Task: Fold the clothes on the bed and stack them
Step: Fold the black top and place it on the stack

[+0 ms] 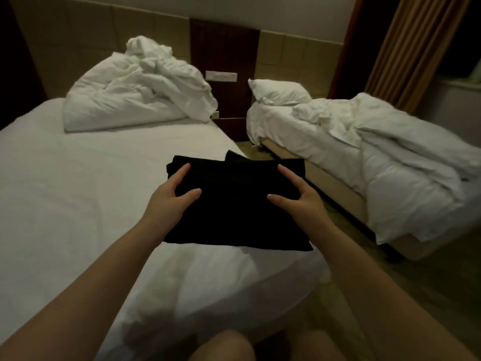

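Observation:
A black garment point(235, 204), folded into a rectangle, lies near the right edge of the white bed point(78, 191). A bit of black cloth point(232, 155) sticks out from behind its far edge. My left hand point(173, 194) rests flat on the garment's left side, fingers straight and thumb spread. On the garment's right side, my right hand point(296, 196) lies the same way. Neither hand curls round the fabric.
A crumpled white duvet point(140, 87) is heaped at the head of the bed. A second bed point(377, 157) with a rumpled duvet and pillow stands to the right across a narrow floor gap. A dark nightstand point(226, 74) sits between them. My knees point(221, 345) show at the bottom.

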`<state>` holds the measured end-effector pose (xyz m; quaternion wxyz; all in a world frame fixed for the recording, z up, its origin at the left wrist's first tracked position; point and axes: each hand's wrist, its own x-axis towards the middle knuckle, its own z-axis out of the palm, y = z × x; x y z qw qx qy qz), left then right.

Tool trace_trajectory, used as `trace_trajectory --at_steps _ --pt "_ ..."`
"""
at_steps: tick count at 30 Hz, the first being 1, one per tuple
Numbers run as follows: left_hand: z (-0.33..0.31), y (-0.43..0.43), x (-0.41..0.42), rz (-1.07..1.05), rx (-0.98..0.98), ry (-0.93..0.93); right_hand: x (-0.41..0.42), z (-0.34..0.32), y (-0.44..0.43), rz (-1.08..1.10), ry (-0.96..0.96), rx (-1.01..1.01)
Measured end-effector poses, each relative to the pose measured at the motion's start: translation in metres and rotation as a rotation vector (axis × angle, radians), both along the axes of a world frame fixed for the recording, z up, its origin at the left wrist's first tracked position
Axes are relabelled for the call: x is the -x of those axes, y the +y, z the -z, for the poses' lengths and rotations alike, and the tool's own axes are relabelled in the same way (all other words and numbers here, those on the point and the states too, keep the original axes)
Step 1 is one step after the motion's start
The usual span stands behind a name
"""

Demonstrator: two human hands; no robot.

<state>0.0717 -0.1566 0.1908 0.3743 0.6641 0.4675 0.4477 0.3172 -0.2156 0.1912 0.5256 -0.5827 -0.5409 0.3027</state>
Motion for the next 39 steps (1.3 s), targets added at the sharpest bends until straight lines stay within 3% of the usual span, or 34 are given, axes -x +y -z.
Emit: trace_trajectory --at_steps 8,13,18,23,33,39 --pt "-0.057 0.068 -0.098 0.057 -0.048 0.055 -0.087 -0.051 0.053 0.076 0.094 0.001" --pt "-0.032 0.124 -0.139 0.002 0.067 0.099 -0.125 -0.029 0.114 0.058 0.105 0.147" --pt "0.025 0.153 -0.146 -0.069 0.171 0.244 -0.14 0.037 0.156 0.002 0.063 0.33" --pt "0.042 0.17 -0.143 -0.129 0.149 0.332 -0.14 0.079 0.18 0.003 0.072 0.318" --pt "0.001 0.174 -0.17 -0.14 0.065 0.477 -0.154 0.05 0.196 0.073 -0.011 0.349" --pt "0.01 0.173 -0.171 -0.064 0.273 0.589 -0.151 0.057 0.192 0.029 -0.07 0.573"
